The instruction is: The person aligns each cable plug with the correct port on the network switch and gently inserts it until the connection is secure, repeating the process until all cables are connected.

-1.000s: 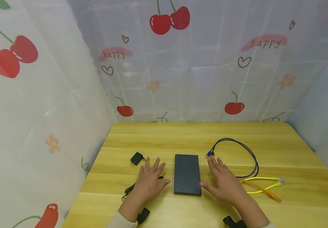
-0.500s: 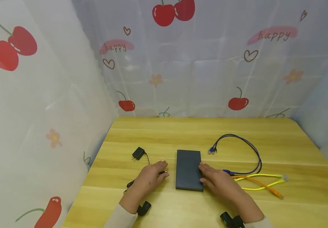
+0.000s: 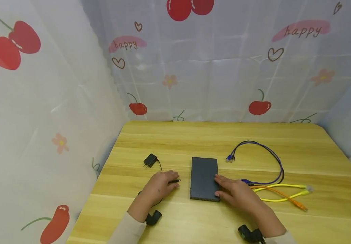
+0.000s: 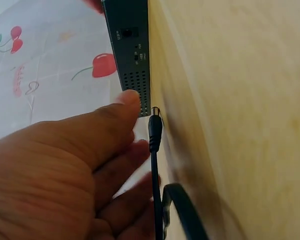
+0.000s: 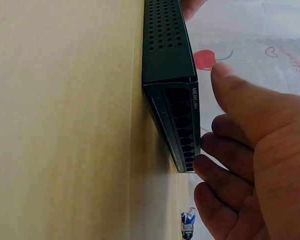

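Observation:
A black Mercury network switch (image 3: 205, 178) lies flat on the wooden table between the hands. The right wrist view shows a row of ports (image 5: 185, 132) along its right side; its left side has a round power socket (image 4: 127, 33). My right hand (image 3: 239, 195) is at the ported side, fingertips right at the edge, fingers loosely bent. My left hand (image 3: 158, 186) is low over the adapter's cable, thumb apart from the fingers. The barrel plug (image 4: 155, 132) shows between thumb and fingers, its metal tip pointing toward the switch, without a visible pinch.
A black power adapter (image 3: 150, 160) lies beyond the left hand. A blue-and-black looped network cable (image 3: 280, 166) curves at the right, with yellow cables (image 3: 294, 196) and an orange cable (image 3: 285, 196) beside it. A cherry-print curtain (image 3: 209, 84) surrounds the table.
Both hands have lowered from spread fingers. The right hand has come to the switch's right edge; the left has settled by the barrel plug, fingers drawn together. The head view has tilted down.

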`<state>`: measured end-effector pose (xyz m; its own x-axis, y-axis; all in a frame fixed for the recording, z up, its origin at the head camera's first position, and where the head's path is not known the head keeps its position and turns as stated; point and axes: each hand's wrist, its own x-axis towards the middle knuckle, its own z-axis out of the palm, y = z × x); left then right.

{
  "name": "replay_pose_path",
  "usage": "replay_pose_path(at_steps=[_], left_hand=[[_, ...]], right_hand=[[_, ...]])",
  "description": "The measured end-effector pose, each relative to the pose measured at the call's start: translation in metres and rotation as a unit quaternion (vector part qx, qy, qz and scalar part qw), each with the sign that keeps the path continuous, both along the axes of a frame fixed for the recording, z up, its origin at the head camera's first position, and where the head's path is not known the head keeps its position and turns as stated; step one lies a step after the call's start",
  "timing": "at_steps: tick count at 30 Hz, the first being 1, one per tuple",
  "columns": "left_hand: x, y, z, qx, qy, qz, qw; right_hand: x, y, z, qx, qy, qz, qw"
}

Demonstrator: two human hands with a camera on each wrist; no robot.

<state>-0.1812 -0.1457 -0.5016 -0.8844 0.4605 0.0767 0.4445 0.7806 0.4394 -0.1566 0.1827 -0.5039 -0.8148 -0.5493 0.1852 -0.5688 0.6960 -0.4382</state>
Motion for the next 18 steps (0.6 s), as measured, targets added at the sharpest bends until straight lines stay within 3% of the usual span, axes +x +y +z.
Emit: replay_pose_path(at_steps=[5,18], left_hand=[[0.0,-0.002,-0.003,0.008,0.009,-0.007,0.9999],[-0.001,-0.004,-0.012,-0.004,-0.002,0.004,1.0]], right_hand=[[0.002,-0.001,0.0,0.001,-0.021,-0.017,0.9996],[0.007,-0.009,-0.001,0.025,-0.009,-0.036,0.999]])
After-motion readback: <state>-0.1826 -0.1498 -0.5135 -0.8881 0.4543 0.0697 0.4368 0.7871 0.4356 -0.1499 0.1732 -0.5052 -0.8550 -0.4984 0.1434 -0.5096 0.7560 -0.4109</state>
